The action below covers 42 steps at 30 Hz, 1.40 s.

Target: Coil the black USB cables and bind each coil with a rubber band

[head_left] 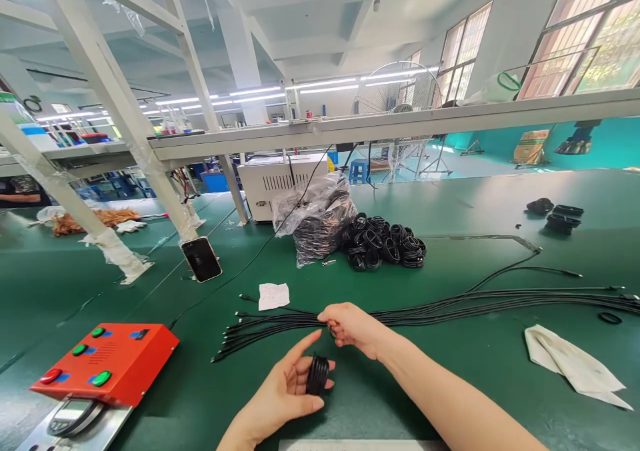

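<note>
Black cable coil (317, 374) grasped in left hand (280, 391); right hand (353, 328) pinches loose cable bundle (430, 311), beside orange control box (105, 364) and white cloth (575, 364).

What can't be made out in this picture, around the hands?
Head view:
The black cable coil is partly hidden by the left hand, so its ends are unseen.
The black cable bundle is covered by the right hand and cut off by the right edge.
Any marks on the white paper slip are too small to read.
</note>
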Motion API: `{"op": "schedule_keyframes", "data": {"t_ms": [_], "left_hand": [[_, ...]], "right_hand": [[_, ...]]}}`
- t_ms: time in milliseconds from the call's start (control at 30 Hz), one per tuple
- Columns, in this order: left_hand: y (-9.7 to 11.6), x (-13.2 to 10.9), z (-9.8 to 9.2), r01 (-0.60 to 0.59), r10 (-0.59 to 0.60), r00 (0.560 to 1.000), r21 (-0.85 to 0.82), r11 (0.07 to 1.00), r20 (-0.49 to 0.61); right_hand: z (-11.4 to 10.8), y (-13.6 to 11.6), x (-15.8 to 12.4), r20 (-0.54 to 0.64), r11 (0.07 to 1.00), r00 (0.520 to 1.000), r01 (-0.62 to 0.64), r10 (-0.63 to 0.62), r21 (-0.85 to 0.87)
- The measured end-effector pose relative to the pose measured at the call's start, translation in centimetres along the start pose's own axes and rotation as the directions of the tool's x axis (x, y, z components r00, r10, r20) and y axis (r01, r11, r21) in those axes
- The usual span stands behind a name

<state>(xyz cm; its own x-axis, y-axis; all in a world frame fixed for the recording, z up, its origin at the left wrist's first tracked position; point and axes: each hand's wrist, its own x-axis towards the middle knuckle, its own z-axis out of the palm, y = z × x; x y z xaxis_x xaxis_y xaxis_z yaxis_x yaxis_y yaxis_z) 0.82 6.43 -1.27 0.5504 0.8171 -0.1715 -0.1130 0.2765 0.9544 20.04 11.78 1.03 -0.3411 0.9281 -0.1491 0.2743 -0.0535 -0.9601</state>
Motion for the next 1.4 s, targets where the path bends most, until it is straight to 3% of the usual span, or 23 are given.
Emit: {"op": "schedule_keyframes", "data": {"t_ms": [200, 433, 567, 733, 800, 900, 933, 1000, 1100, 1133, 1167, 1200, 1267, 1333, 1400], "left_hand": [[-0.8, 0.8, -1.5, -0.035, -0.002, 0.983, -0.198, 0.980, -0.186], [-1.0, 1.1, -1.6, -0.019, -0.007, 0.992, -0.201, 0.979, -0.128], [-1.1, 1.2, -0.7, -0.029, 0.018, 0.998, -0.164, 0.986, -0.067], [-1.0, 1.0, 0.2, -0.040, 0.030, 0.998, -0.167, 0.985, -0.057], [-0.5, 0.7, 0.2, -0.051, 0.036, 0.995, -0.178, 0.983, -0.090], [0.5, -0.3, 0.0, -0.046, 0.001, 0.981, -0.225, 0.973, -0.196], [0.8, -0.7, -0.1, -0.036, -0.023, 0.973, -0.251, 0.967, -0.229], [1.0, -1.5, -0.2, -0.016, -0.072, 0.961, -0.314, 0.949, -0.266], [0.6, -2.4, 0.2, -0.031, -0.111, 0.939, -0.403, 0.915, -0.326], [0.3, -2.6, 0.5, -0.050, -0.111, 0.931, -0.421, 0.906, -0.349], [0.0, -2.8, 0.9, -0.069, -0.108, 0.922, -0.433, 0.899, -0.371], [-0.3, -2.8, 1.3, -0.085, -0.103, 0.916, -0.439, 0.894, -0.388], [-0.6, -2.9, 2.4, -0.108, -0.089, 0.912, -0.444, 0.890, -0.401], [-0.7, -3.0, 3.5, -0.123, -0.073, 0.912, -0.441, 0.889, -0.403], [-0.5, -3.1, 4.7, -0.134, -0.050, 0.921, -0.435, 0.890, -0.387]], "right_hand": [[-1.7, 0.3, -0.9, -0.089, 0.948, 0.991, 0.067, -0.099, -0.311], [-0.5, 1.8, -5.3, -0.070, 0.802, 0.979, 0.116, -0.192, -0.586], [1.4, 2.7, -6.3, -0.137, 0.830, 0.932, 0.223, -0.335, -0.511], [2.4, 2.6, -6.5, -0.198, 0.894, 0.909, 0.286, -0.367, -0.343], [1.3, 2.2, -7.1, -0.218, 0.916, 0.917, 0.261, -0.333, -0.304], [-2.1, 1.6, -9.1, -0.288, 0.916, 0.905, 0.210, -0.314, -0.341], [-3.6, 1.5, -10.0, -0.337, 0.894, 0.874, 0.202, -0.349, -0.400], [-6.9, 2.0, -11.7, -0.444, 0.822, 0.770, 0.176, -0.458, -0.542], [-11.9, 3.9, -13.4, -0.551, 0.699, 0.605, 0.014, -0.575, -0.715], [-13.5, 4.8, -13.5, -0.566, 0.669, 0.576, -0.043, -0.590, -0.742], [-14.8, 5.5, -13.4, -0.579, 0.651, 0.568, -0.096, -0.585, -0.753], [-15.9, 6.2, -13.2, -0.580, 0.637, 0.590, -0.138, -0.562, -0.758], [-17.0, 6.9, -12.3, -0.592, 0.611, 0.676, -0.259, -0.440, -0.749], [-16.1, 6.2, -11.4, -0.621, 0.552, 0.704, -0.383, -0.345, -0.740], [-13.3, 4.3, -10.9, -0.597, 0.516, 0.694, -0.367, -0.403, -0.774]]}}
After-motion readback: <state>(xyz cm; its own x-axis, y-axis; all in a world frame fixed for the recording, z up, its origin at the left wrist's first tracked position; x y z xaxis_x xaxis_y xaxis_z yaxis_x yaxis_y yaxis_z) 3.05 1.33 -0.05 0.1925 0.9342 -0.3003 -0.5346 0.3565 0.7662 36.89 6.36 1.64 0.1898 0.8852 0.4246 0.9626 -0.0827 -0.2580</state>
